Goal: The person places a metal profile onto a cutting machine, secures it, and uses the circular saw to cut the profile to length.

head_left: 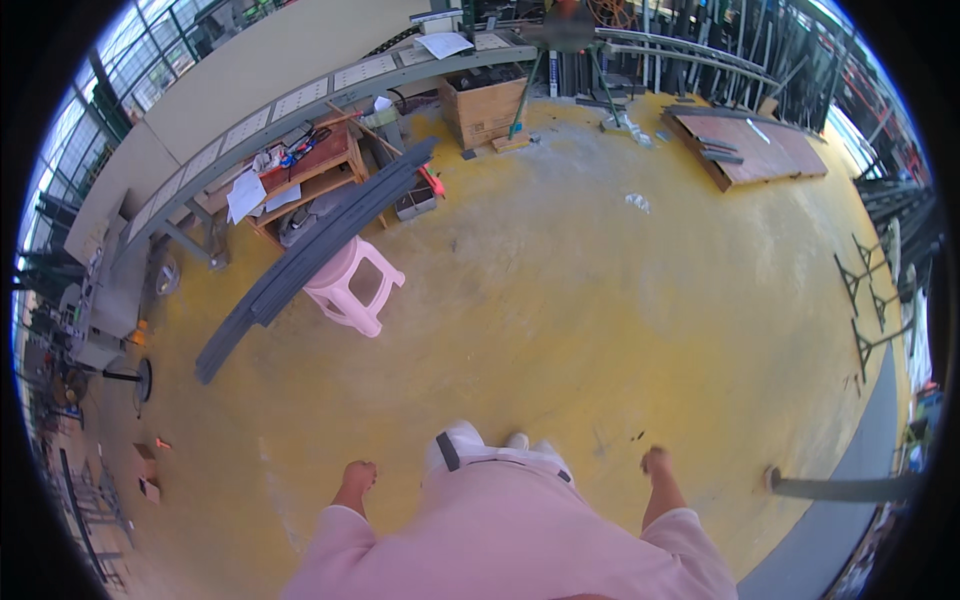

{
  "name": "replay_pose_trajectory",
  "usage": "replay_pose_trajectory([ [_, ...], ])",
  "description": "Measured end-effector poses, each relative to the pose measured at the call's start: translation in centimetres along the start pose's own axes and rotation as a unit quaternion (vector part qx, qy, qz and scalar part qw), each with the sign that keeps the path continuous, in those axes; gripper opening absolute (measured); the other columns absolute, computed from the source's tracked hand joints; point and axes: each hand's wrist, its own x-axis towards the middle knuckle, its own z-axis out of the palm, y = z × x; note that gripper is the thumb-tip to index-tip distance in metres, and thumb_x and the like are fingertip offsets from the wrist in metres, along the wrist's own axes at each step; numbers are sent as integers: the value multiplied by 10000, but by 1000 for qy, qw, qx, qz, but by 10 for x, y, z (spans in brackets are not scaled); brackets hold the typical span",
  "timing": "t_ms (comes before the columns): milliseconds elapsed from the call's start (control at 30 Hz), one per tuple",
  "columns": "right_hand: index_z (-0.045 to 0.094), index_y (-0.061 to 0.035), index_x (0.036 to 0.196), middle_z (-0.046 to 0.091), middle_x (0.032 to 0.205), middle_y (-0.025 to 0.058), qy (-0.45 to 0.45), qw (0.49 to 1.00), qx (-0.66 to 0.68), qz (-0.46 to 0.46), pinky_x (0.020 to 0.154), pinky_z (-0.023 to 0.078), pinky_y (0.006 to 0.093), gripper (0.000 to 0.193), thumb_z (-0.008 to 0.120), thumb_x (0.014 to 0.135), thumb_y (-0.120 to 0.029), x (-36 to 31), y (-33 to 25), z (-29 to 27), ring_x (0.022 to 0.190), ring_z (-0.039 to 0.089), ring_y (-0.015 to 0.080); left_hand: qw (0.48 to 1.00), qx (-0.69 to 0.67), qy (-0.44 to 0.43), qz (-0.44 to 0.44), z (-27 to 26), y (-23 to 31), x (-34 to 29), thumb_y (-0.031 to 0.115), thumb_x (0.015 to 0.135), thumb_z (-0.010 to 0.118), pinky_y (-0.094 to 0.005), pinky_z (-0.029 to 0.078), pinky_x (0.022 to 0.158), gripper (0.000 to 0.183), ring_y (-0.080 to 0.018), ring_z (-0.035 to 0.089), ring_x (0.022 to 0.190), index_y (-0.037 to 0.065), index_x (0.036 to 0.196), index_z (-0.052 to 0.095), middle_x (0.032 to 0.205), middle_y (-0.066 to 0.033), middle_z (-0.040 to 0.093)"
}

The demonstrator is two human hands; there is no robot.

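My left hand [361, 474] hangs beside my body above the yellow floor, its fingers curled in with no object showing. On the other side my right hand [655, 461] is held out a little, loosely closed and somewhat blurred; I see nothing in it. Neither hand touches anything. Ahead and to the left, a bundle of long dark grey bars [315, 250] lies slantwise across a pink plastic stool [360, 285] and the edge of a wooden workbench [335, 165].
A long grey conveyor-like rail [270, 125] runs along the far left. Beyond the stool are a wooden crate [485, 110] and a low board-topped platform [750, 150]. Dark metal stands [868, 300] are on the right; a pedestal fan [143, 379] stands at left.
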Motion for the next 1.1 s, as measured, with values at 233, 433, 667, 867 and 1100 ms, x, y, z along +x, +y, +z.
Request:
replay_pose_trajectory([
  [233,486,-61,1344,660,953,102,-55,973,111,-196,577,483,273,438,532,910,-109,154,-488,-40,706,623,160,994,54,-38,-87,80,105,83,255,871,537,-379,479,551,294,-233,612,585,-7,803,650,702,-108,651],
  [433,392,-61,1411,668,968,118,-152,978,70,-121,531,504,316,567,574,875,-71,263,-542,32,669,643,196,959,266,-62,71,84,367,251,401,827,514,-462,481,895,466,-392,634,986,1,980,696,1025,-248,659],
  [667,548,-91,1258,671,928,140,-284,946,-44,152,579,530,385,433,622,838,-162,273,-549,62,731,670,244,969,109,84,207,-13,733,326,381,846,528,-468,473,773,403,-396,641,861,5,817,670,861,-232,669],
  [867,590,-72,1145,668,913,129,-344,921,-111,143,581,534,390,308,600,859,-188,407,-656,99,732,662,235,965,122,112,202,-7,872,439,377,840,540,-445,483,768,418,-391,651,809,4,717,681,804,-225,675],
  [1100,624,-62,1058,678,890,92,-370,926,-63,36,564,534,395,228,576,887,-204,764,-881,99,749,662,215,941,315,-12,126,64,816,503,400,869,546,-410,500,746,439,-317,669,759,-13,866,695,787,-174,688],
])
